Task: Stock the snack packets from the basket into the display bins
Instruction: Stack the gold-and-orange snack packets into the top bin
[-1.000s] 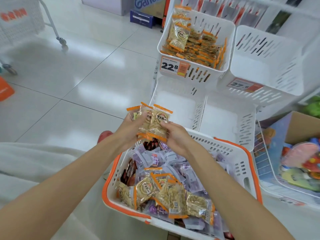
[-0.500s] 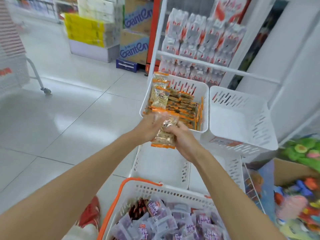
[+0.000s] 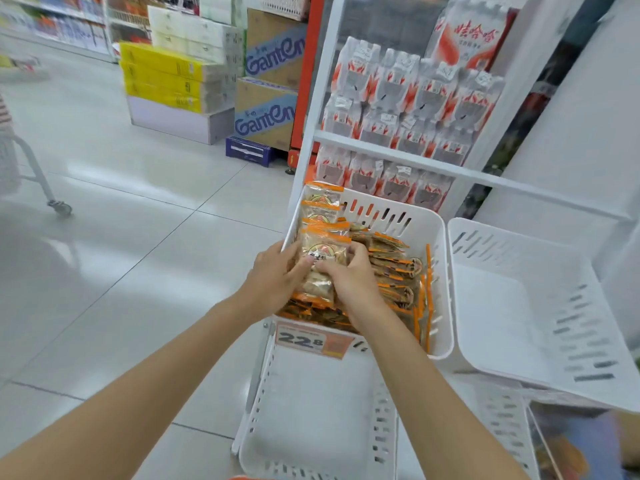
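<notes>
The left hand [image 3: 275,277] and right hand [image 3: 351,280] both grip 1 small stack of orange-edged snack packets [image 3: 323,258], fingers curled round it. They hold it upright at the left wall of the white display bin [image 3: 441,289], above the stocked packets [image 3: 391,268]. A price tag [image 3: 313,341] hangs on the bin's front.

**A supermarket aisle**

A white display bin [image 3: 440,271] full of orange-edged snack packets [image 3: 391,268] carries a printed price tag [image 3: 313,341] reading 22.8. Behind it, red-and-white packs [image 3: 398,95] fill a white rack [image 3: 391,154] in rows. Stacked Ganten cartons [image 3: 266,112] and yellow boxes [image 3: 162,77] stand on the glossy tiled floor [image 3: 138,202], near stocked shelves [image 3: 62,29] and a trolley wheel [image 3: 62,207].
</notes>
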The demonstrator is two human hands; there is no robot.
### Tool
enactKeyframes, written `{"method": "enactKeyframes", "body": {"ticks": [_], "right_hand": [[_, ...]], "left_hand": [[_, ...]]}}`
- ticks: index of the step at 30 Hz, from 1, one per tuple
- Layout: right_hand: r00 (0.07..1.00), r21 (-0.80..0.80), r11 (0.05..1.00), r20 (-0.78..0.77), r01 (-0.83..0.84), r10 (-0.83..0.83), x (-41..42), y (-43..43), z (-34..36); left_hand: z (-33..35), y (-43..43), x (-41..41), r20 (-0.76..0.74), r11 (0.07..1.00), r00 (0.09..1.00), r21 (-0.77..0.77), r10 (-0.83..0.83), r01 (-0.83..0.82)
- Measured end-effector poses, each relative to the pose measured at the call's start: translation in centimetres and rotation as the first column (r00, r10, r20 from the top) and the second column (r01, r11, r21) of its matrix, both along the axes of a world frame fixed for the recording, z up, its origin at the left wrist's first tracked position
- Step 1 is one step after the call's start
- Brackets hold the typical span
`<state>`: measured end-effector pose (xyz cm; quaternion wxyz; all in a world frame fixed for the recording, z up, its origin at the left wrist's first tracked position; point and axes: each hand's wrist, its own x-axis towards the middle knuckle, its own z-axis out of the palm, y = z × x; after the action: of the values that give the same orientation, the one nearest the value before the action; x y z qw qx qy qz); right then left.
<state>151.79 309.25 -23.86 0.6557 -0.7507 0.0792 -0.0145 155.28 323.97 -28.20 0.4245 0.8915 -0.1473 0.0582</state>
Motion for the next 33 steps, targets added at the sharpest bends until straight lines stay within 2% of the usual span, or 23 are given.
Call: {"method": "enactKeyframes", "body": {"ticks": [2, 4, 7, 11, 13, 17, 20, 23, 29, 31, 33], "right_hand": [[0.996, 0.004, 1.0, 0.094, 0.005, -0.005, 0.2, -0.2, -0.4], [0.99, 0.016, 1.0, 0.137, -0.022, 0.02, 1.1, 0.0, -0.3], [0.998, 0.01, 0.999, 0.036, -0.046, 0.046, 2.0, 1.3, -0.3], [0.996, -0.024, 0.996, -0.012, -0.083, 0.083, 1.6, 1.8, -1.0], [0.991, -0.067, 0.99, -0.061, -0.124, 0.12, 1.6, 1.5, -1.5], [0.985, -0.096, 0.98, -0.02, -0.172, 0.171, 1.0, 1.4, -1.6], [0.983, -0.136, 0.974, 0.003, -0.182, 0.184, 0.8, 1.8, -1.6], [0.982, -0.106, 0.976, -0.026, -0.189, 0.187, 0.9, 1.7, -1.4], [0.996, -0.122, 0.989, 0.012, -0.083, 0.085, 0.2, 0.8, -1.4], [0.998, -0.182, 0.981, -0.003, -0.061, 0.061, -0.8, 0.6, -1.3], [0.998, -0.267, 0.963, 0.048, -0.034, 0.049, -2.5, 0.4, -0.6]], "left_hand": [[-0.1, -0.1, -0.3, 0.045, 0.995, 0.998, -0.091, -0.042, 0.046], [0.3, 0.0, -0.1, 0.063, 0.994, 0.997, -0.098, -0.041, 0.047], [0.9, -0.3, 0.2, -0.023, 0.998, 0.998, -0.01, 0.055, -0.055], [0.8, -0.5, -0.4, 0.077, 0.984, 0.996, -0.17, -0.041, 0.054], [0.4, 0.0, -0.5, 0.053, 0.961, 0.993, -0.25, -0.11, 0.12], [0.1, 0.3, -1.2, 0.044, 0.95, 0.992, -0.286, -0.119, 0.126], [0.3, 0.6, -1.7, -0.024, 0.919, 0.987, -0.367, -0.162, 0.142], [0.3, 0.8, -1.8, -0.093, 0.897, 0.979, -0.423, -0.181, 0.125], [-0.3, 1.4, -1.7, -0.145, 0.931, 0.985, -0.363, -0.089, 0.03], [0.6, 1.2, -2.7, -0.124, 0.957, 0.992, -0.283, 0.029, -0.064], [1.7, 1.1, -4.5, -0.046, 0.975, 0.987, -0.155, 0.156, -0.161]]}}
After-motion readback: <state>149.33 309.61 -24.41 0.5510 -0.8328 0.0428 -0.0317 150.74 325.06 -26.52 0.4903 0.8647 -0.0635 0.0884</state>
